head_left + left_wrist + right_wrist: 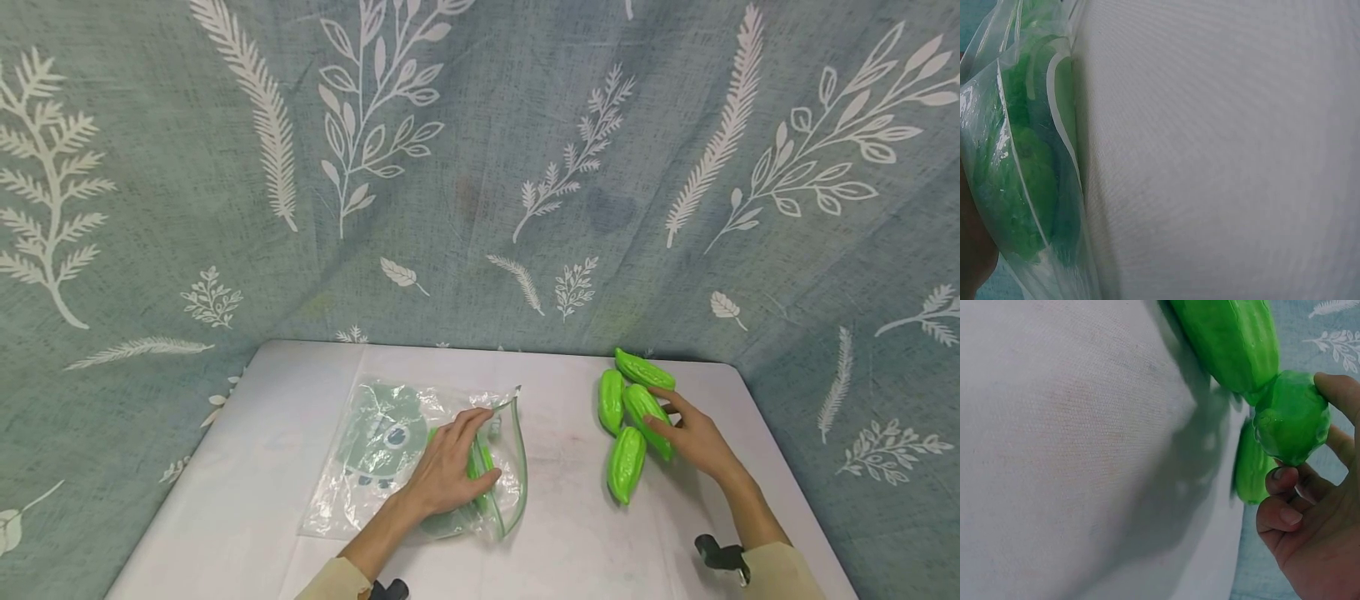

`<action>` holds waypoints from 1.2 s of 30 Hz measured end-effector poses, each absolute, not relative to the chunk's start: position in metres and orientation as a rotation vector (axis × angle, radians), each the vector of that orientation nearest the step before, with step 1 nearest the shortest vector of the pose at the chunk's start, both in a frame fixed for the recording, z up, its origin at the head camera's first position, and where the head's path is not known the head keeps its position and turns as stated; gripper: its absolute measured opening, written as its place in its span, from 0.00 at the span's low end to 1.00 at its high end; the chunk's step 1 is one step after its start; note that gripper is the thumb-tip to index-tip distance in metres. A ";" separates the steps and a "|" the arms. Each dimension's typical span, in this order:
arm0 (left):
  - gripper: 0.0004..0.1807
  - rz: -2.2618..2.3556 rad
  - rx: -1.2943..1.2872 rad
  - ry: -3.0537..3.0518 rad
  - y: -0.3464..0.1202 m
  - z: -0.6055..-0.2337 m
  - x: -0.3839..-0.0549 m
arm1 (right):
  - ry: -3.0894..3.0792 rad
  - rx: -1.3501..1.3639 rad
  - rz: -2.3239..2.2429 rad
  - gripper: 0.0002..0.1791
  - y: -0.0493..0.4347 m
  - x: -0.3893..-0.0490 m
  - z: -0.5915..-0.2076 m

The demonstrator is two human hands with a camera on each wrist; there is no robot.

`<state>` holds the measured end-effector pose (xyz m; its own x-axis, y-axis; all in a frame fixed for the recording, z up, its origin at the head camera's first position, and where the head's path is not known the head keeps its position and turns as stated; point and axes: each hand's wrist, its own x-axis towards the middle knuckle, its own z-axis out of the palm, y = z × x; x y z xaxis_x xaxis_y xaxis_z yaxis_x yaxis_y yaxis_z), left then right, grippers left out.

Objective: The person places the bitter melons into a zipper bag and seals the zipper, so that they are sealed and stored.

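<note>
On the white table lies a clear zip bag (341, 500) with a green cartoon print and a green-edged mouth toward the right. My left hand (442, 475) holds the bag near its mouth, fingers bent over the upper edge and thumb spread below. Green shapes like bitter melons (1029, 162) show through the plastic. My right hand (693, 437) grips a bitter melon (647, 417) between thumb and fingers; its rounded end faces the right wrist camera. Close around it lie three more: one behind (645, 370), one to the left (611, 400), one in front (626, 467).
A blue-green cloth with white leaf prints (465, 250) hangs behind the table and along its sides. The white tabletop (562, 467) shows between the bag and the bitter melons. Black wrist mounts (720, 552) sit by both sleeves.
</note>
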<state>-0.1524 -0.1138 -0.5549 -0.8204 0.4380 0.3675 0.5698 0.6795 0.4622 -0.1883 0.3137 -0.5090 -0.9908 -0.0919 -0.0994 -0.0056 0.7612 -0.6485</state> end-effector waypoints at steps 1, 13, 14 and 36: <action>0.49 -0.847 -0.814 -2.666 -0.114 -0.555 -0.152 | 2.831 -0.081 -1.041 0.40 0.313 -0.188 -0.509; 0.49 -0.855 -0.809 -2.663 -0.114 -0.554 -0.152 | 2.832 -0.089 -1.069 0.38 0.309 -0.189 -0.505; 0.49 -0.858 -0.809 -2.659 -0.114 -0.554 -0.152 | 2.832 -0.093 -1.070 0.38 0.309 -0.189 -0.504; 0.49 -0.849 -0.806 -2.675 -0.113 -0.554 -0.152 | 2.816 -0.122 -1.134 0.38 0.295 -0.191 -0.502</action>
<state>-0.1520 -0.1131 -0.5539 -0.8249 0.4357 0.3601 0.5636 0.6825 0.4653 -0.1909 0.2949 -0.5015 -0.9914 -0.1130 -0.0656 -0.0360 0.7187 -0.6944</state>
